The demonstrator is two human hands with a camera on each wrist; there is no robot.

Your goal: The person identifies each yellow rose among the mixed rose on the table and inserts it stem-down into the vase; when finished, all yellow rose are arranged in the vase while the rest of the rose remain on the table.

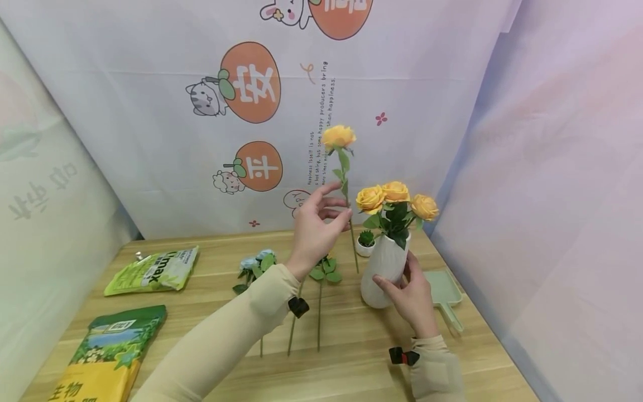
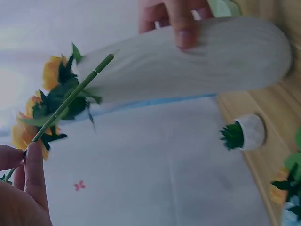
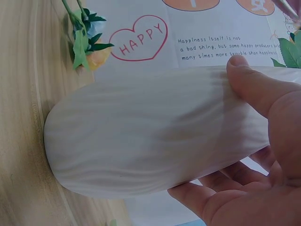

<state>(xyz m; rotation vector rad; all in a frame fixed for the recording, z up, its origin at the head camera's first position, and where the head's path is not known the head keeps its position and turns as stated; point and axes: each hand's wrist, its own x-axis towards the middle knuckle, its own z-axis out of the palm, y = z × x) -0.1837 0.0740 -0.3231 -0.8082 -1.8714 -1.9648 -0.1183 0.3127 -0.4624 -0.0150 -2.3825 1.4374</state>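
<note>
My left hand (image 1: 320,226) pinches the green stem of a single yellow rose (image 1: 339,137), held upright to the left of the vase. In the left wrist view the lower end of that stem (image 2: 75,94) crosses in front of the vase mouth. My right hand (image 1: 413,296) grips the white vase (image 1: 384,273), thumb on the near side and fingers round the other; the vase leans a little to the right on the table. Several yellow roses (image 1: 395,192) with dark leaves stand in it. The right wrist view shows the vase wall (image 3: 141,136) up close.
Blue flowers (image 1: 257,261) and other stems lie mid-table, partly behind my left arm. A small potted succulent (image 1: 366,240) stands behind the vase, a pale green dustpan (image 1: 443,289) right of it. Two bags, green-white (image 1: 156,271) and green-yellow (image 1: 108,357), lie at left. Printed cloth (image 1: 402,67) hangs behind.
</note>
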